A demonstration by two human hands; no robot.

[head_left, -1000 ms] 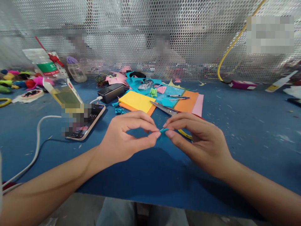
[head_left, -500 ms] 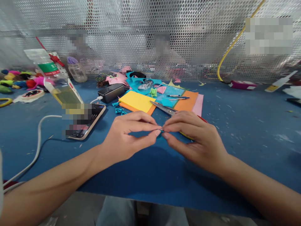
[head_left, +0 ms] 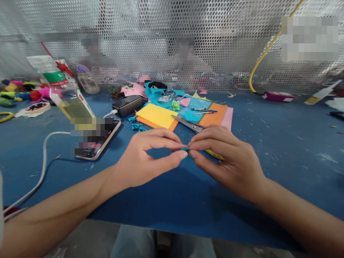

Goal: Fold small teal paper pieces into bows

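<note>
Between my fingertips is a small piece of blue paper [head_left: 185, 148], mostly covered by the fingers. My left hand [head_left: 152, 156] pinches its left side between thumb and forefinger. From the other side, my right hand [head_left: 225, 156] grips it the same way, so the two hands almost meet. Just beyond my right hand lie scissors [head_left: 188, 123], their yellow handle partly hidden under that hand. Behind my fingers rest sheets of yellow paper [head_left: 157, 115] on orange ones. Small folded blue paper pieces [head_left: 137, 126] lie to the left of that stack.
A phone [head_left: 100, 141] leans near a bottle [head_left: 72, 100] on the left, beside a white cable [head_left: 44, 154]. Behind the yellow paper sit a black box-shaped device [head_left: 127, 105], paper scraps [head_left: 158, 94] and a pen [head_left: 205, 111]. A perforated metal screen [head_left: 225, 46] closes the table's far side.
The blue paper has turned between my fingertips and shows more of its flat face. My right hand has shifted slightly right and down; both hands still pinch the piece.
</note>
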